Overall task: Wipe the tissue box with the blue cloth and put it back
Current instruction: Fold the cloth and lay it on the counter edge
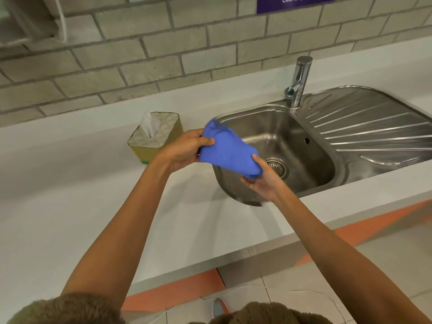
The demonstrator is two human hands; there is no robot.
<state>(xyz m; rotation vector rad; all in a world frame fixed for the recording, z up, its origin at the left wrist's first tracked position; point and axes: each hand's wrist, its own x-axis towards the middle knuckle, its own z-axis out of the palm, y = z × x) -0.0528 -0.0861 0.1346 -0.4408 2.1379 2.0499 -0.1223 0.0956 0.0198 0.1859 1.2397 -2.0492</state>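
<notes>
White worktop [70, 206] spans the view below a grey brick-pattern tiled wall [140, 43]. Set into the worktop on the right is a stainless steel sink [304, 136] with a ribbed drainer [374, 127] and an upright chrome tap [300, 83] at the back rim. A purple sign [297, 2] is mounted on the wall at the top edge; only part of its lettering is legible.

Tissue box [155, 136] stands on the worktop just left of the sink basin, upright, with a white tissue [149, 123] protruding from its top opening. Neither hand touches it.

Blue cloth [230, 152] is bunched and held above the basin's left edge, near the box but apart from it. Left hand [184, 148] is closed around the cloth's upper left end, thumb across the fabric. Right hand [261, 176] grips the lower right end, thumb on top and fingers beneath.
</notes>
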